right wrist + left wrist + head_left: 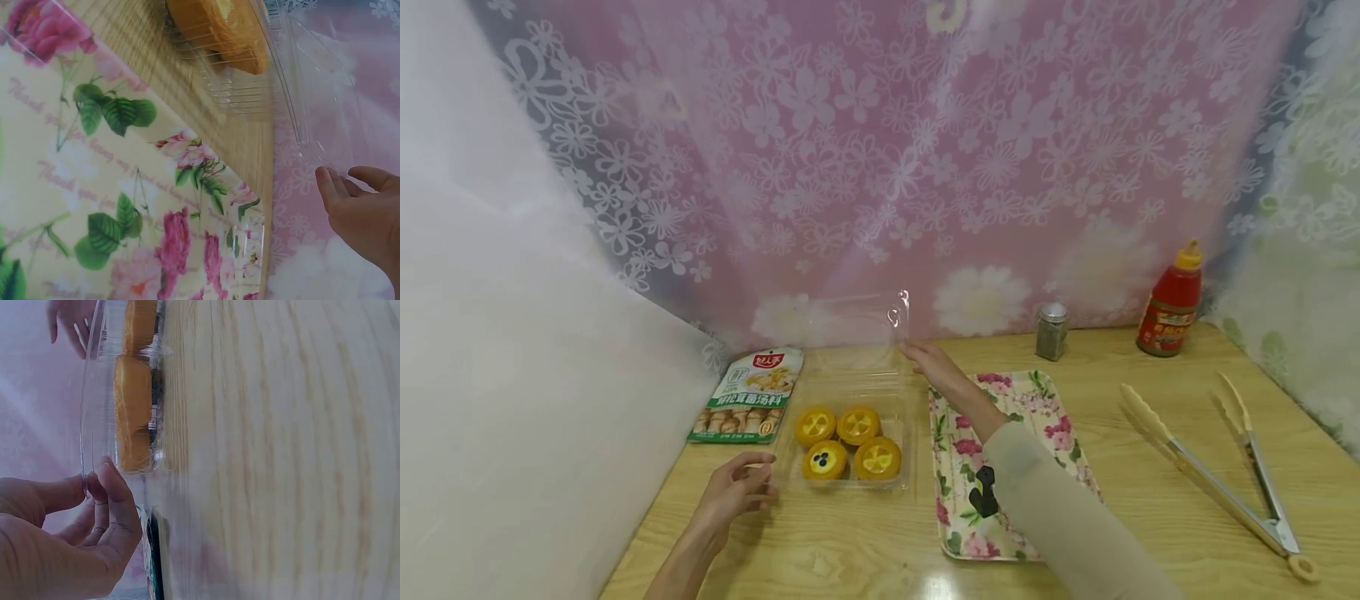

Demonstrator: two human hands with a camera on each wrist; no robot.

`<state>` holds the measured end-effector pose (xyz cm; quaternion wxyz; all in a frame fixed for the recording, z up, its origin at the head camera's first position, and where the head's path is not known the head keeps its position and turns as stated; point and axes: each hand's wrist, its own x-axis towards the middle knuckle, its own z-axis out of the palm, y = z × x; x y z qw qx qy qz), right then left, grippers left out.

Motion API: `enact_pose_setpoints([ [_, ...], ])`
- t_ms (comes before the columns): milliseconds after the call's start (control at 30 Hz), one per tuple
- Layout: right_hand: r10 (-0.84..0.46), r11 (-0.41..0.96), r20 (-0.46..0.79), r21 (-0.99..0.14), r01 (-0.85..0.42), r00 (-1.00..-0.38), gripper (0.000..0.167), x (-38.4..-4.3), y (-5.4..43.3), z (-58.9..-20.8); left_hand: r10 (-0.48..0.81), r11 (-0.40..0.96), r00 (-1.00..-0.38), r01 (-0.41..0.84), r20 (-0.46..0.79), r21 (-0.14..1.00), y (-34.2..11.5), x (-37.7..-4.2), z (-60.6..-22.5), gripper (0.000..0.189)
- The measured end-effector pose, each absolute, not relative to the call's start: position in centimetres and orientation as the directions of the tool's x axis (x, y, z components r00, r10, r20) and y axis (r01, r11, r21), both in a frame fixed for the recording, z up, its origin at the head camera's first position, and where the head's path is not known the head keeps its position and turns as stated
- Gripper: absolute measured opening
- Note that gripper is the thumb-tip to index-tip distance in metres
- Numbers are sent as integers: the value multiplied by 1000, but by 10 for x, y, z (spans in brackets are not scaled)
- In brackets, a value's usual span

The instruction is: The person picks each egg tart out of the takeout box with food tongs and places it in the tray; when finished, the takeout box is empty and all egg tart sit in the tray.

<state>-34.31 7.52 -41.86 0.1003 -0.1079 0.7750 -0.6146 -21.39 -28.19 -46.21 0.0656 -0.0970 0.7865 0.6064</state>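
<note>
A clear plastic clamshell box [912,467] holds several egg tarts [877,458], one of them topped with dark berries. Its see-through lid [857,321] stands raised at the back, against the floral curtain. My left hand [737,492] is at the box's front left corner; in the left wrist view, thumb and fingers pinch the clear rim [85,437]. At the lid's right edge is my right hand [936,367], fingers extended, with the fingertips [323,175] right at the plastic in the right wrist view.
Left of the box lies a green and white food pouch [748,396]. A flowered tray [955,533] lies under my right forearm. Farther right are open tongs [1217,492], a shaker jar [1051,333] and a red sauce bottle [1172,308]. Curtains enclose the wooden table [850,550].
</note>
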Motion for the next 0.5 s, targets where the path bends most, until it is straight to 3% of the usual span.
enact_pose_setpoints([
  [500,-330,219,-152,-972,82,-932,76,-339,75,-446,-84,247,-971,-237,-223,939,-282,-214,-463,32],
])
